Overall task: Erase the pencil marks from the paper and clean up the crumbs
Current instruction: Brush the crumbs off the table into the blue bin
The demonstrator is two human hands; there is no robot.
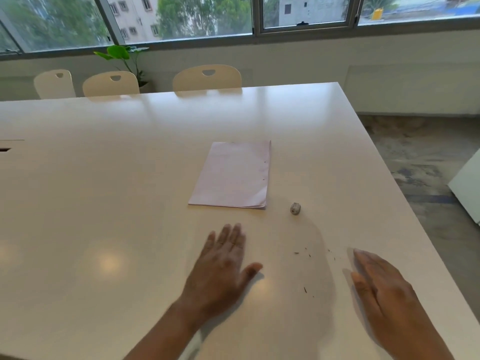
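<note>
Paper (232, 175): a thin stack of sheets, flat about mid-table and nearer the right edge than the left; surface pale, almost blank, with two tiny dark specks by its right margin; too faint to tell whether pencil marks remain.

Eraser (295, 208): small, grey-smudged, loose on the table just off the paper's near right corner, not touching it; no hand on it.

Crumbs (296, 253): thin dark flecks scattered on bare table between the paper and the near edge, toward the right edge; all lie between the two hands.

Left hand (224, 263): palm down, low over or on the table, near the paper's near edge; fingers straight and close together, thumb out to the side; holds nothing.

Right hand (381, 284): turned on its side near the right edge, fingers straight and pressed together like a blade; holds nothing; slightly blurred.

Judgement: erasing looks done or set aside; the step in hand is the crumb clean-up. The next move calls for a low, light sweep of the right hand's edge across the flecks, gathering them toward the left palm or the near edge; too brisk a stroke would likely scatter them.

Table (104, 178): white, glossy; chairs (207, 77) along its far edge.
</note>
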